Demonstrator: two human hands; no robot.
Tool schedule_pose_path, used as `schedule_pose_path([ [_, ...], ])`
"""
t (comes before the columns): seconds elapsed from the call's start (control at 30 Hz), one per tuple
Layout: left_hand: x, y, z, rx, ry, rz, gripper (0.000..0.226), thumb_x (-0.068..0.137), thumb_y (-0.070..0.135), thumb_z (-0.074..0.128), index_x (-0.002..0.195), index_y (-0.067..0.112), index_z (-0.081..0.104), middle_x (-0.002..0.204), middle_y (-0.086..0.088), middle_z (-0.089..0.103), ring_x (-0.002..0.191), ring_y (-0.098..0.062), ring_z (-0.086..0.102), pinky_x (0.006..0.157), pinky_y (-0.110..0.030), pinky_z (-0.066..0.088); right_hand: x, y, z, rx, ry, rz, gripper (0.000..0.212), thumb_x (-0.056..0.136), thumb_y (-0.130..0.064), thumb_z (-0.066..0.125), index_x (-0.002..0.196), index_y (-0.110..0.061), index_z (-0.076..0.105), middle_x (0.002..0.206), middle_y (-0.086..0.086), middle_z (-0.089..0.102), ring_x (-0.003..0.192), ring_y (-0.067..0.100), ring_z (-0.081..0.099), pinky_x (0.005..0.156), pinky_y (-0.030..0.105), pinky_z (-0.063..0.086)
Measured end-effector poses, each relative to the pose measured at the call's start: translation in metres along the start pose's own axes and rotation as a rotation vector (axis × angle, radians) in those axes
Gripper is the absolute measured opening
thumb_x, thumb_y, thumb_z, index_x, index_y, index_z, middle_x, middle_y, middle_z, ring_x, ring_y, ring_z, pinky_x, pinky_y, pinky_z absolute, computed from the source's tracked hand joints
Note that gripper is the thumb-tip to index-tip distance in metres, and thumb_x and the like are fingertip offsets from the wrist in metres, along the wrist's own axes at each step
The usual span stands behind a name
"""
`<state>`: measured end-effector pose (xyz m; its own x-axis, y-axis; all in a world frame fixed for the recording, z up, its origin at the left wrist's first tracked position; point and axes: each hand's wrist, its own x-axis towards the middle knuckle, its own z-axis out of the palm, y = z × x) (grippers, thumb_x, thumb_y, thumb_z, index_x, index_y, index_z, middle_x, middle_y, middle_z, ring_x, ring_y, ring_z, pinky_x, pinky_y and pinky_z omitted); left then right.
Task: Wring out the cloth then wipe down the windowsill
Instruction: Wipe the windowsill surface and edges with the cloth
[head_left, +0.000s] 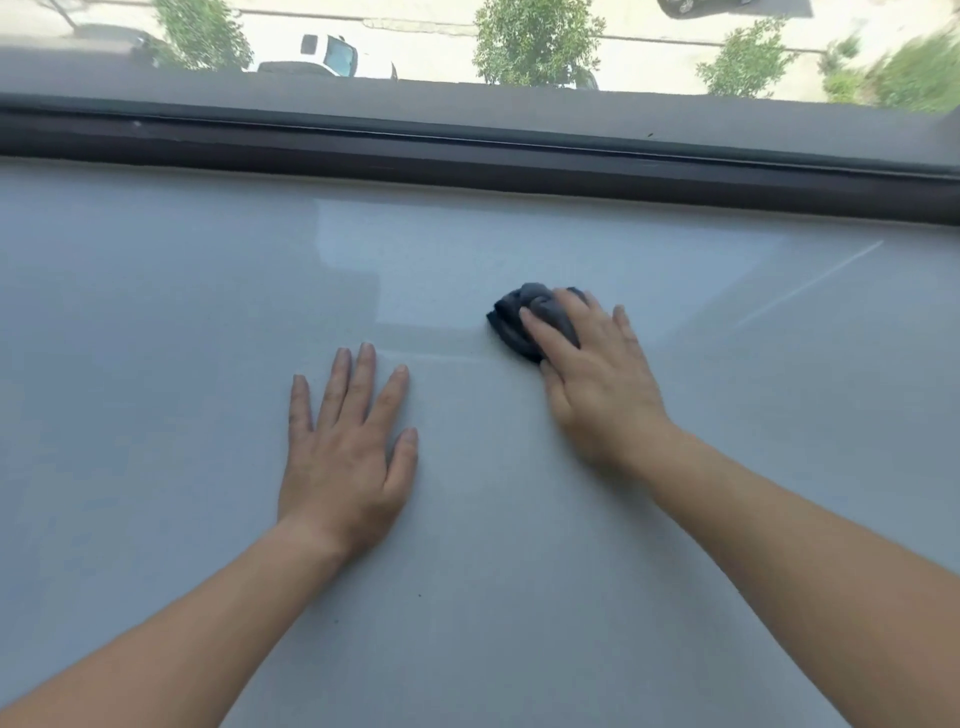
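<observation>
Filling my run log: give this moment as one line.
phase: wipe | right hand: presses cloth on sill | left hand: flat on sill

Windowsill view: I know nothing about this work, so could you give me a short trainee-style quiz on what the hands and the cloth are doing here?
1. True or false: the left hand holds the cloth.
2. Where is the cloth? A) on the windowsill; B) in a bucket; C) on the floor.
3. Fill in: the ____ hand presses on the bunched cloth.

Key:
1. False. It lies flat on the bare sill, apart from the cloth.
2. A.
3. Right: the right hand.
</observation>
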<state>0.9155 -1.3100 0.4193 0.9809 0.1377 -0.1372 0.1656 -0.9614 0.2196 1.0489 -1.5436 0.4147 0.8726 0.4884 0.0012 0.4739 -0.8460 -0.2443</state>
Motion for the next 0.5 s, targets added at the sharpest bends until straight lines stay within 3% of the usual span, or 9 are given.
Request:
schedule_pose_path([
  [0.07, -0.001, 0.0, 0.0, 0.003, -0.007, -0.003, 0.067, 0.093, 0.048, 0.021, 0.156, 0.026, 0.019, 0.166, -0.001, -0.001, 0.152, -0.014, -0.011, 0.121, -0.052, -0.007, 0.01, 0.002, -0.002, 0.043, 0.049, 0.229, 0.057, 0.099, -0.023, 0.042, 0.153, -0.033, 0.029, 0.164, 0.002, 0.015, 0.152, 0.026, 0.007, 0.123, 0.048, -0.002],
  [0.13, -0.001, 0.0, 0.0, 0.01, -0.01, -0.003, 0.067, 0.093, 0.048, 0.019, 0.156, 0.026, 0.017, 0.166, -0.001, -0.003, 0.152, -0.014, -0.012, 0.121, -0.052, -0.007, -0.004, -0.02, 0.004, 0.052, 0.097, 0.28, 0.06, 0.098, -0.021, 0.042, 0.154, -0.031, 0.027, 0.164, 0.002, 0.012, 0.152, 0.029, 0.005, 0.123, 0.049, -0.002],
  [0.27, -0.002, 0.0, 0.0, 0.003, -0.01, 0.002, 0.067, 0.094, 0.048, 0.02, 0.156, 0.026, 0.019, 0.166, -0.002, -0.001, 0.152, -0.015, -0.011, 0.121, -0.053, -0.005, -0.086, -0.072, 0.015, 0.098, 0.012, -0.053, 0.063, 0.089, -0.02, 0.051, 0.15, -0.029, 0.038, 0.163, 0.006, 0.023, 0.151, 0.035, 0.013, 0.122, 0.054, 0.007],
  [0.37, -0.002, 0.0, -0.001, 0.007, -0.011, -0.002, 0.067, 0.094, 0.048, 0.019, 0.157, 0.026, 0.017, 0.166, -0.001, -0.003, 0.152, -0.014, -0.012, 0.121, -0.053, -0.006, -0.099, -0.057, 0.012, 0.048, -0.06, -0.202, 0.063, 0.089, -0.02, 0.052, 0.149, -0.032, 0.039, 0.161, 0.006, 0.027, 0.15, 0.033, 0.019, 0.121, 0.055, 0.011],
  [0.43, -0.002, 0.0, -0.001, -0.002, -0.006, 0.002, 0.067, 0.093, 0.049, 0.018, 0.156, 0.027, 0.017, 0.166, -0.002, -0.002, 0.152, -0.015, -0.011, 0.121, -0.052, -0.008, -0.076, -0.036, 0.009, 0.029, 0.007, -0.041, 0.059, 0.092, -0.02, 0.051, 0.148, -0.031, 0.041, 0.161, 0.005, 0.026, 0.15, 0.031, 0.018, 0.121, 0.057, 0.011],
  [0.5, -0.002, 0.0, 0.0, 0.001, -0.011, 0.008, 0.067, 0.092, 0.049, 0.017, 0.156, 0.028, 0.016, 0.166, -0.001, -0.003, 0.152, -0.015, -0.012, 0.12, -0.051, -0.01, -0.057, -0.027, 0.005, 0.085, 0.066, 0.256, 0.057, 0.097, -0.02, 0.046, 0.151, -0.031, 0.034, 0.163, 0.002, 0.017, 0.152, 0.028, 0.009, 0.123, 0.052, 0.004],
])
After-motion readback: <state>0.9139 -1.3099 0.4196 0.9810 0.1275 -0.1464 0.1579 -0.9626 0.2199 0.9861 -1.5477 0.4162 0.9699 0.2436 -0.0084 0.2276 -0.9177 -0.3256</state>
